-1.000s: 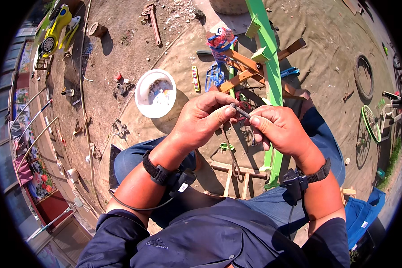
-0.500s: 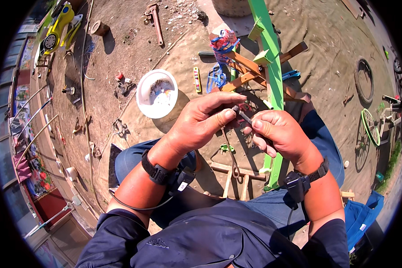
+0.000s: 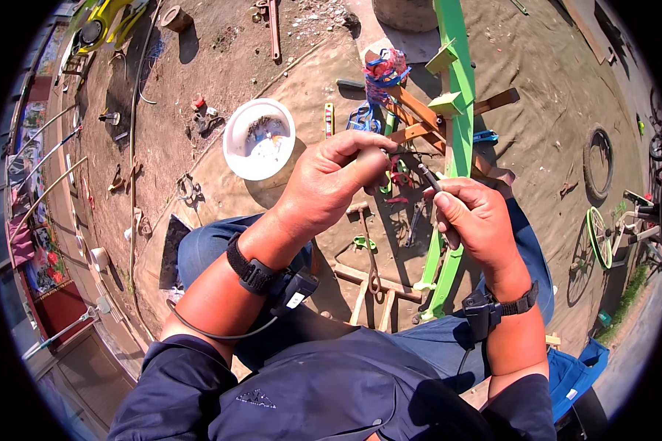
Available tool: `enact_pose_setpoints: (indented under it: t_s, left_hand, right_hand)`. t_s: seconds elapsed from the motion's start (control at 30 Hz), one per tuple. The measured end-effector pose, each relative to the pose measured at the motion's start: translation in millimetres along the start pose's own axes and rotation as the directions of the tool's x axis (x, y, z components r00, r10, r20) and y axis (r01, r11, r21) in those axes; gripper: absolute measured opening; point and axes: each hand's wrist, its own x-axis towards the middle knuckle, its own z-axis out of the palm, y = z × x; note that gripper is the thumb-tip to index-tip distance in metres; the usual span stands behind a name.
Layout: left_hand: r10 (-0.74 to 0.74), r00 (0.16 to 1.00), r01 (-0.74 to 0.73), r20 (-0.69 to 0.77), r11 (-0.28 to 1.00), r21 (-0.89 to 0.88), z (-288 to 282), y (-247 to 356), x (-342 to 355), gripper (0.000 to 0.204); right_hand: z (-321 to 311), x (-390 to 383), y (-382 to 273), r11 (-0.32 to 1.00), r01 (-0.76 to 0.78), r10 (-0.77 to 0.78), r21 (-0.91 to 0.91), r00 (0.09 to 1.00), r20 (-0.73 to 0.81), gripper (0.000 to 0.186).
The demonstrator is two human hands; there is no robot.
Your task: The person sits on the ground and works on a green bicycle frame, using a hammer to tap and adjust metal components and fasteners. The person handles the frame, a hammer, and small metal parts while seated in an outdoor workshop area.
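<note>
My right hand (image 3: 472,214) pinches a thin dark rod (image 3: 428,177) with a metallic tip. The rod slants up and left toward my left hand, apart from it. My left hand (image 3: 322,178) is closed, thumb against forefinger; its fingertips are blurred, and whatever they hold is hidden. Just beyond and beside my right hand runs a green beam (image 3: 461,110) with small angled blocks. Brown wooden bars (image 3: 413,132) cross near it, with a pink-and-blue wrapped bundle (image 3: 384,70). Below my hands lies a metal rod with a ringed end (image 3: 371,253).
A white basin (image 3: 232,151) with dark debris stands left of my hands. Beyond lie a yellow spirit level (image 3: 329,117) and a red pipe wrench (image 3: 274,33). At the right are a tyre (image 3: 589,173) and a green-rimmed wheel (image 3: 594,246). A wooden frame (image 3: 360,278) lies near my legs.
My hands have drawn apart. The rod's tip, earlier at my left fingertips, now stands free in my right hand. The view has shifted slightly.
</note>
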Motion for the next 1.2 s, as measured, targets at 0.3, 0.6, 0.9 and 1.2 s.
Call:
enact_pose_setpoints:
  t_s: [0.3,0.6,0.9,1.2]
  left_hand:
    - [-0.014,0.991,0.043,0.137,0.978,-0.206,4.0,-13.4,-0.2,0.023]
    - [-0.062,0.984,0.103,0.165,0.962,-0.254,6.0,-12.0,-2.1,0.021]
    - [-0.051,0.982,0.094,0.184,0.968,-0.234,4.8,-13.7,-1.7,0.019]
    - [-0.036,0.985,0.072,0.17,0.975,-0.209,5.9,-15.8,-1.6,0.02]
  right_hand:
    - [5.9,0.9,9.0,0.998,0.044,-0.044,0.035,0.999,-0.015,0.025]
    - [7.1,-0.4,4.3,0.993,0.106,-0.107,-0.047,0.994,-0.023,0.024]
    - [8.1,0.1,3.2,0.983,0.151,-0.155,-0.105,0.987,-0.033,0.021]
    - [7.5,0.3,0.9,0.952,0.221,-0.238,-0.211,0.97,-0.055,0.017]
